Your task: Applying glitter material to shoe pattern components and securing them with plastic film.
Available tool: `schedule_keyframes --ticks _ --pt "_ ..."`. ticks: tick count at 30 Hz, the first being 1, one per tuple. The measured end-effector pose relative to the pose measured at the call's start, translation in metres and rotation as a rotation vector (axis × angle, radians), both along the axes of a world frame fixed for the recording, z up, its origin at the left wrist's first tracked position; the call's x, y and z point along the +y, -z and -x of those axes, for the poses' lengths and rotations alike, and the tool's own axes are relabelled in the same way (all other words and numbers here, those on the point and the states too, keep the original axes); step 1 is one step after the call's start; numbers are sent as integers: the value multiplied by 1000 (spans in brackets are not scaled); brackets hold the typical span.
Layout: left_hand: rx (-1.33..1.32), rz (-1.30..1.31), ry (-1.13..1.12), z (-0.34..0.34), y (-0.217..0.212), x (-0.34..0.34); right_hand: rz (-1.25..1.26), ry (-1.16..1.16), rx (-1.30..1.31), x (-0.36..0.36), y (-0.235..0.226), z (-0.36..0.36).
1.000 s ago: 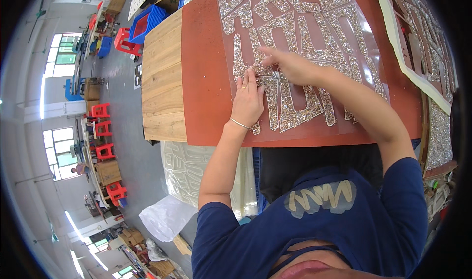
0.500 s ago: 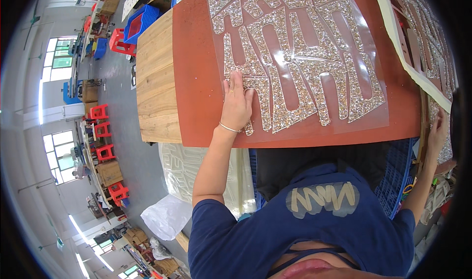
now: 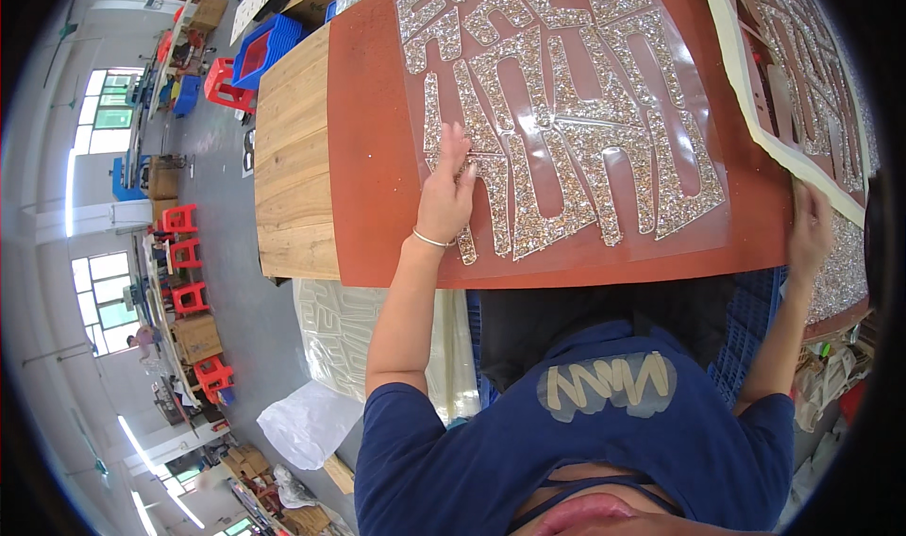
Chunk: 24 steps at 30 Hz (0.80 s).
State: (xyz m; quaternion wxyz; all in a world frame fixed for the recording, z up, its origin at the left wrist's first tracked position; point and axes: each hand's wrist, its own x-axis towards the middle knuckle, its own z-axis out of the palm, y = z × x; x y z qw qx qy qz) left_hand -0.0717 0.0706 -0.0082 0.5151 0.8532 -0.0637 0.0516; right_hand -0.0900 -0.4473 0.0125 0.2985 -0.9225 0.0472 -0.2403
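In the head view the left hand [image 3: 448,192] lies flat, fingers together, pressing the clear sheet of glittery cut shapes [image 3: 566,121] onto the red mat [image 3: 368,159] on the table [image 3: 293,159]. The right hand [image 3: 810,229] rests fingers-down at the mat's right edge beside a cream stencil sheet [image 3: 755,111], holding nothing I can make out. To do this well, I judge the left palm should keep even pressure so the sheet cannot slide.

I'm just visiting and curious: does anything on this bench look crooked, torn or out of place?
Nothing stands out. The clear sheet of glittery shapes lies flat on the red mat, under the left hand. The right hand touches the cream-edged sheet beside it.
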Motion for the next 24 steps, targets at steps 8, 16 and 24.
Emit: schedule_keyframes --ticks 8,16,24 --pt "-89 -352 -390 -4 22 -8 -174 -1051 -112 333 44 -95" --pt "-143 -370 -427 -3 19 -16 73 -1157 -244 380 59 -118" --pt "-164 -414 -328 -1 19 -10 57 -1162 -223 367 58 -116"
